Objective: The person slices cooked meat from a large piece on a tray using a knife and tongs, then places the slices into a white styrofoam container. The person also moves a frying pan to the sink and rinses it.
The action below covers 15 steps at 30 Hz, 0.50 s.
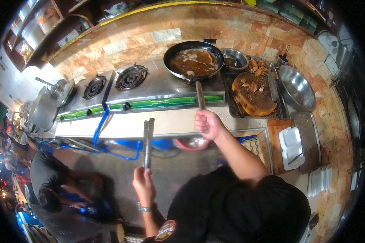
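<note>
My right hand (209,124) is closed round the metal handle of a black frying pan (194,60), which sits over the rightmost burner of a steel gas stove. Brown bubbling liquid with pale pieces fills the pan's bottom. My left hand (144,185) grips a pair of metal tongs (148,141) that point up in front of the counter's edge, away from the pan, their tips close together with nothing seen between them. Right of the stove, a thick round wooden chopping block (252,97) bears brown scraps and a cleaver (272,86) near its right edge.
Steel bowls (297,88) stand beside the block. At right lie an opened white foam box (292,148) on a wooden board and a metal tray. Two bare burners (131,77) and a large pot (44,109) are at left. A co-worker (50,179) bends low at left. A blue hose (99,129) hangs over the counter edge.
</note>
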{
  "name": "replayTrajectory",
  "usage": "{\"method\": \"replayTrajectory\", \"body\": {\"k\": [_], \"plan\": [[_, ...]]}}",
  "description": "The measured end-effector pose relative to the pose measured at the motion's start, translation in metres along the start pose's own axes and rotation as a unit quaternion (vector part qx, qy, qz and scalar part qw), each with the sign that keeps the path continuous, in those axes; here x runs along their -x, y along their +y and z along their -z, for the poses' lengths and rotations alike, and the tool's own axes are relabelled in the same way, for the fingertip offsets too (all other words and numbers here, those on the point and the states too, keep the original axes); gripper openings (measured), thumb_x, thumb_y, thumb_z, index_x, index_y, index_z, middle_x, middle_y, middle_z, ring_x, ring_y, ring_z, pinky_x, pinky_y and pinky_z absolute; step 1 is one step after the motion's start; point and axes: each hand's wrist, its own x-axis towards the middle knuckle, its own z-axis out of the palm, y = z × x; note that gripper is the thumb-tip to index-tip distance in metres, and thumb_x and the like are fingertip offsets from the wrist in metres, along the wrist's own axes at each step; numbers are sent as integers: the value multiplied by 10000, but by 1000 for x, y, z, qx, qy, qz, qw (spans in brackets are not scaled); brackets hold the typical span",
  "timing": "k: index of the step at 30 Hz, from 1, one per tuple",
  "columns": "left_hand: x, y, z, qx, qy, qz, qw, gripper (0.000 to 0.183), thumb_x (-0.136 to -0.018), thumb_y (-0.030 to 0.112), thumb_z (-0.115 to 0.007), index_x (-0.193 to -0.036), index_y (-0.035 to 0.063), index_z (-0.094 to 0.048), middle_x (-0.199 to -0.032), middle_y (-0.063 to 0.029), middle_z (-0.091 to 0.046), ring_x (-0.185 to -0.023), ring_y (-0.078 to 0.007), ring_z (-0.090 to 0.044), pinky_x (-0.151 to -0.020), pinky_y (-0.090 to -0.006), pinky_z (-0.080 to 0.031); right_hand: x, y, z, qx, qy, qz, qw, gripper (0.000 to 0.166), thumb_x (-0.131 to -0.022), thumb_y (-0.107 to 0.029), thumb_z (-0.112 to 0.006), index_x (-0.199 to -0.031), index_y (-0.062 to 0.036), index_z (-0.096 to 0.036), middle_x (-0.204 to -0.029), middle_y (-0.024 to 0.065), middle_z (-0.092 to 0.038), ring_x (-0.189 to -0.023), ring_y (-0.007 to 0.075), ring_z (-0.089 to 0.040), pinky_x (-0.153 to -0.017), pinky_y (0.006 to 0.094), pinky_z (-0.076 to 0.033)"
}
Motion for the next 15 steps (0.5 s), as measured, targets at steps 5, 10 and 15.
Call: {"method": "replayTrajectory", "body": {"k": [5, 10, 15], "plan": [[1, 3, 1, -2, -10, 26, 1000, 215, -965, 165, -596, -1039, -35, -612, -815, -100, -677, -707, -132, -594, -652, -296, -489, 9, -8, -6, 31, 12, 4, 999, 244, -948, -129, -516, -736, -148, -396, -606, -64, -322, -454, 55, -245, -398, 233, -194], [-1, 2, 4, -9, -5, 14, 1000, 201, -958, 149, -593, -1034, -36, -619, -820, -99, -685, -702, -142, -597, -657, -306, -491, 17, -18, -11, 43, 27, 10, 999, 238, -951, -136, -525, -750, -154, -398, -604, -76, -306, -440, 48, -230, -387, 230, -185], [-5, 4, 6, -20, -6, 14, 1000, 209, -954, 145, -598, -1044, -42, -620, -829, -107, -692, -709, -143, -601, -657, -308, -493, 27, -35, -21, 35, 24, 25, 999, 245, -949, -126, -532, -748, -155, -396, -599, -79, -296, -437, 43, -230, -378, 219, -182]]}}
